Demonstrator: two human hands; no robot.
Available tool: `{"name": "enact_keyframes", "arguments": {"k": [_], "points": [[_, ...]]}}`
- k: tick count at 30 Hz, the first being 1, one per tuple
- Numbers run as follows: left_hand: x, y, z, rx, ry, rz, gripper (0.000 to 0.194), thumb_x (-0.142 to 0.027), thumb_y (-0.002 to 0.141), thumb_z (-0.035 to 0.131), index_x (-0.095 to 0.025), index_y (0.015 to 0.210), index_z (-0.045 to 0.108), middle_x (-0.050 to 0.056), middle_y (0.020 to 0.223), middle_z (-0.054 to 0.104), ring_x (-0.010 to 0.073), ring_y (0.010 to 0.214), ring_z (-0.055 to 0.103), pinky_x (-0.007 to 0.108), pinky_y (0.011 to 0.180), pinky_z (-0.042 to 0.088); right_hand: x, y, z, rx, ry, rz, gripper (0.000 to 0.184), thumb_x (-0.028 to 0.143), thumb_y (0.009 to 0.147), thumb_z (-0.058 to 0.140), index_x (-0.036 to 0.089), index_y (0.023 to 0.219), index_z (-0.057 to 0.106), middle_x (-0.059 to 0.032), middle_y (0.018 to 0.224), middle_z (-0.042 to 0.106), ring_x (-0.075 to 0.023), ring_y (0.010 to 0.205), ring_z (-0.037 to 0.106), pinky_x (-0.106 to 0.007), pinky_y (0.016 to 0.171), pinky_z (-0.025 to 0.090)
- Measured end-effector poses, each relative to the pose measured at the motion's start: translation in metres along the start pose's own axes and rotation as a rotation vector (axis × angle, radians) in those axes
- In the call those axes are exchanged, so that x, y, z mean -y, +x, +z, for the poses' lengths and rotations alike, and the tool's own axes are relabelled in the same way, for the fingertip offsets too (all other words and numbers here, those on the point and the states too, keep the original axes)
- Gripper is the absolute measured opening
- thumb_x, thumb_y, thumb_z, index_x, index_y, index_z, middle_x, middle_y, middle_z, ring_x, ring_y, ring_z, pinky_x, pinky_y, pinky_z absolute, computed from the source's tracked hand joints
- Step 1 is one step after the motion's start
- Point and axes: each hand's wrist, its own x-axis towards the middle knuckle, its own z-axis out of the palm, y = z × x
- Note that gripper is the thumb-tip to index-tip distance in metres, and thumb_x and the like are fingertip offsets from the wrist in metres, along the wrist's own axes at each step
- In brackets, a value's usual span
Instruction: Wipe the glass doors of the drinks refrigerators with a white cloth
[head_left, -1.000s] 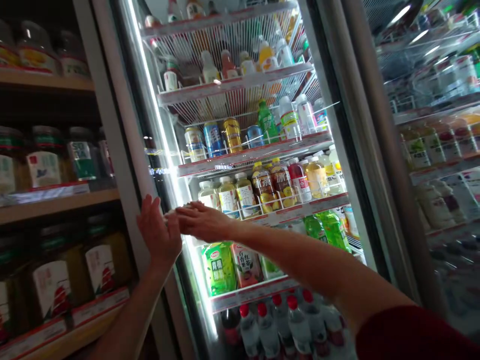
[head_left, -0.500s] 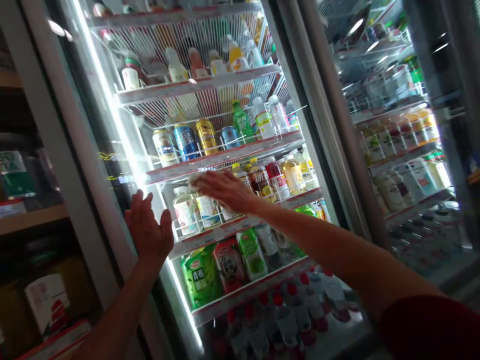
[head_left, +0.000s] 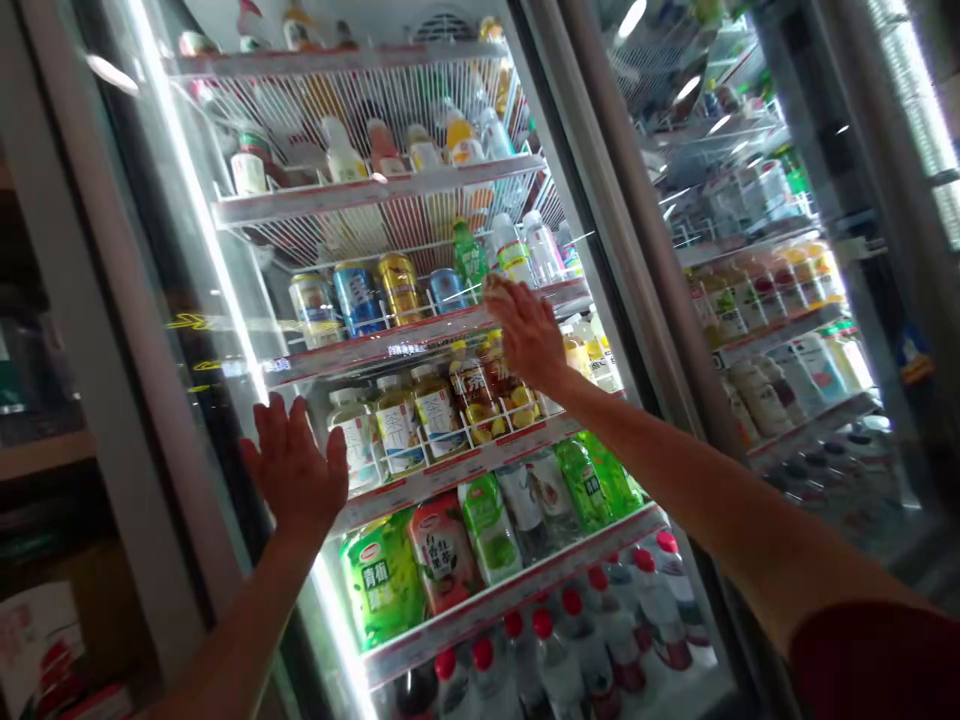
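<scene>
My left hand (head_left: 296, 470) is spread, palm forward, at the left edge of a fridge's glass door (head_left: 259, 290), beside the bright light strip. Whether it touches the glass, I cannot tell. My right hand (head_left: 531, 335) reaches across the door, fingers close together, in front of the shelf edge below a green bottle (head_left: 469, 255). A small pale thing (head_left: 495, 284) shows at its fingertips; its kind is too blurred to make out. Behind the glass near my hands stand tea bottles (head_left: 400, 425), several cans (head_left: 358, 298) and a green drink pouch (head_left: 381, 575).
A metal door frame (head_left: 626, 200) divides this fridge from another stocked fridge (head_left: 772, 290) on the right. Red-capped bottles (head_left: 559, 655) stand low down. At the left, shelves (head_left: 52, 455) hold boxed goods. Yellow marks (head_left: 191, 321) show on the glass.
My right hand has moved right and up across the door, with the pale thing at its fingertips. My left hand stays spread at the left edge. The view has shifted slightly.
</scene>
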Motion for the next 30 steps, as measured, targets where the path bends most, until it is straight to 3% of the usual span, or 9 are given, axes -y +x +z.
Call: {"name": "enact_keyframes", "arguments": {"k": [2,7,9,12,14,19,21,27,30], "points": [[-0.007,-0.002,0.005,-0.004,0.004,0.092,0.057,-0.04,0.09,0.037,-0.009,0.138,0.032,0.019,0.146,0.027,0.0291,0.138,0.019,0.054,0.11,0.012,-0.004,0.0,0.001,-0.042,-0.014,0.025,0.048,0.018,0.087,0.037,0.022,0.135,0.041,-0.0042,0.149,0.027,-0.0239,0.139,0.021,-0.047,0.112,0.023],[-0.037,-0.005,0.02,-0.018,-0.049,0.255,0.057,-0.036,0.088,0.044,-0.018,0.141,0.029,0.013,0.146,0.03,0.0248,0.138,0.021,0.047,0.113,0.01,-0.002,-0.038,0.0,0.134,0.023,-0.492,0.047,0.022,0.086,0.043,0.03,0.132,0.042,0.0025,0.148,0.03,-0.0181,0.139,0.02,-0.043,0.114,0.023],[-0.044,-0.006,0.023,-0.028,-0.048,0.243,0.06,-0.035,0.088,0.044,-0.018,0.142,0.025,0.013,0.147,0.029,0.0251,0.138,0.021,0.047,0.112,0.011,-0.016,-0.035,-0.004,0.091,0.006,-0.381,0.048,0.02,0.086,0.041,0.03,0.133,0.04,0.0014,0.147,0.031,-0.0188,0.138,0.024,-0.045,0.113,0.024],[-0.045,-0.006,0.024,-0.039,-0.03,0.254,0.061,-0.034,0.089,0.044,-0.018,0.143,0.022,0.013,0.146,0.03,0.0258,0.138,0.021,0.048,0.112,0.013,-0.037,-0.012,-0.006,-0.116,-0.042,0.056,0.046,0.018,0.087,0.035,0.023,0.133,0.042,-0.0049,0.146,0.032,-0.0238,0.136,0.028,-0.049,0.109,0.028],[-0.044,-0.006,0.024,-0.041,-0.025,0.256,0.061,-0.034,0.089,0.044,-0.018,0.143,0.021,0.013,0.146,0.03,0.026,0.138,0.021,0.048,0.112,0.013,-0.033,-0.003,-0.002,-0.169,-0.044,0.154,0.046,0.018,0.087,0.035,0.02,0.132,0.043,-0.0065,0.147,0.03,-0.0253,0.136,0.027,-0.049,0.109,0.028],[-0.044,-0.006,0.023,-0.027,-0.035,0.251,0.061,-0.034,0.088,0.045,-0.017,0.143,0.024,0.015,0.146,0.029,0.0263,0.138,0.021,0.048,0.112,0.012,0.021,-0.028,0.013,0.073,0.039,-0.435,0.051,0.022,0.085,0.043,0.029,0.135,0.038,0.0018,0.148,0.029,-0.0189,0.14,0.017,-0.042,0.114,0.021],[-0.043,-0.007,0.023,-0.024,-0.045,0.249,0.06,-0.034,0.088,0.045,-0.016,0.142,0.026,0.015,0.146,0.03,0.0264,0.138,0.021,0.048,0.112,0.012,0.018,-0.035,0.009,0.138,0.046,-0.495,0.051,0.021,0.085,0.042,0.031,0.135,0.038,0.0031,0.148,0.031,-0.017,0.139,0.019,-0.042,0.114,0.02],[-0.045,-0.011,0.022,-0.003,-0.072,0.227,0.06,-0.034,0.088,0.044,-0.017,0.142,0.025,0.014,0.147,0.028,0.0252,0.139,0.019,0.047,0.113,0.01,-0.073,-0.02,-0.019,-0.17,-0.068,0.266,0.049,0.018,0.085,0.034,0.02,0.133,0.044,-0.0082,0.145,0.033,-0.0279,0.134,0.03,-0.052,0.107,0.03],[-0.051,-0.015,0.024,-0.007,-0.073,0.208,0.059,-0.034,0.088,0.043,-0.017,0.142,0.026,0.014,0.147,0.027,0.026,0.139,0.017,0.049,0.112,0.009,-0.063,-0.028,-0.014,-0.198,-0.056,0.199,0.049,0.019,0.086,0.034,0.023,0.134,0.042,-0.0047,0.146,0.032,-0.0252,0.135,0.029,-0.049,0.108,0.031]]}}
